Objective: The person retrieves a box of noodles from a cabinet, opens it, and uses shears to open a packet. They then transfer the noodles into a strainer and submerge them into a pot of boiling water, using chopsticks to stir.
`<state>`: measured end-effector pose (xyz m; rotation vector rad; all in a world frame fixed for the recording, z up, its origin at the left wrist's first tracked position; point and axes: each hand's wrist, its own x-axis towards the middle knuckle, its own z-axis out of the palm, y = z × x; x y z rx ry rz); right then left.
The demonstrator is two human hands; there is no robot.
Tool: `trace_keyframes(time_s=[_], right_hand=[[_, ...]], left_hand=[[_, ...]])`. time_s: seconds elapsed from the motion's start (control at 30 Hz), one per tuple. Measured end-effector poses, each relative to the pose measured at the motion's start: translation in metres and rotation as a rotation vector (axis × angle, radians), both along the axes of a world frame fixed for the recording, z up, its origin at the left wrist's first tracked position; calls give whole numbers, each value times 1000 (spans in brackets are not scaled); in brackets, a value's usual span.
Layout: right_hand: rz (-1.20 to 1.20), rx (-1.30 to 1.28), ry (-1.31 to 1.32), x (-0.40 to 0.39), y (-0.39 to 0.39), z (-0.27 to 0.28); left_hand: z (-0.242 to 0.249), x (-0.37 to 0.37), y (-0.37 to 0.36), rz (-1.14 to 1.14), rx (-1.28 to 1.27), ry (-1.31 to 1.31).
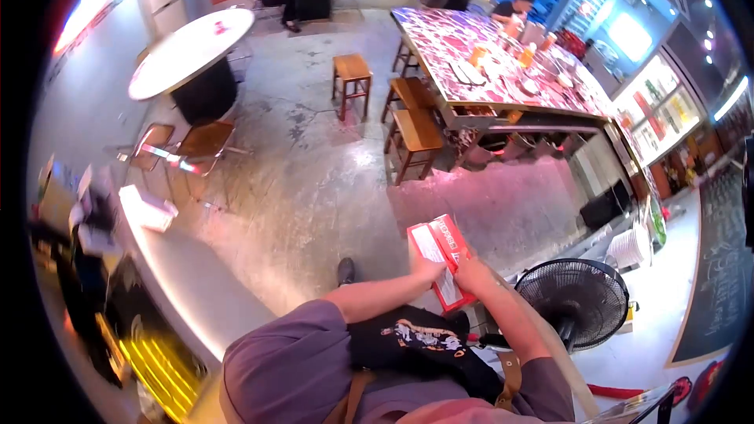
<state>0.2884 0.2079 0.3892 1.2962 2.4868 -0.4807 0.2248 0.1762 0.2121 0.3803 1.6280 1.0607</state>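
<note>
A red and white cardboard box (445, 245) is held out in front of my body, tilted, with printing on its red side. My left hand (426, 267) grips its left side near the middle. On the other side, my right hand (472, 275) is closed around the box's right edge. Several fingers are hidden behind or blend into the box, and its contents cannot be seen. Below the hands is the black apron (416, 338) I wear, with a printed picture on it.
A black fan (571, 298) stands close to my right arm. A long patterned table (503, 71) with wooden stools (418, 131) is ahead. A pale counter (196, 283) runs along my left. A round white table (192, 47) and people are farther off.
</note>
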Motion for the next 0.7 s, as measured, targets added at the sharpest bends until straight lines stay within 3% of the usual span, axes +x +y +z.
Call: trace_keyframes(time_s=[0.07,0.1,0.13,0.2,0.23,0.3,0.4,0.43,0.53,0.57,0.6,0.63,0.7], right_hand=[[-64,3,10,-21,43,3],[-104,2,17,-28,64,8],[-146,3,25,-33,84,12],[-239,-10,43,-35,122,29],[-286,-17,54,-33,140,40],[-374,-36,77,-31,172,67],[-516,-44,108,-6,222,78],[-567,-41,123,11,239,63],[-732,106,168,68,311,-146],[-772,79,194,71,323,-159],[-808,67,221,77,345,-162],[-848,57,236,83,361,-158],[-879,42,237,107,387,-168]], left_hand=[[13,-23,51,-157,-145,-129],[-7,-25,80,-160,-29,-220],[31,-36,96,-153,3,-192],[6,-43,153,-295,-228,50],[-6,-42,180,-370,-235,78],[-21,-33,227,-271,-319,223],[-24,-19,304,-467,-321,269],[-2,-12,327,-523,-317,264],[0,26,401,-567,-388,507],[-40,38,426,-513,-317,558],[-47,50,446,-521,-310,596],[-107,69,483,-392,-445,621],[-32,93,495,-587,-333,698]])
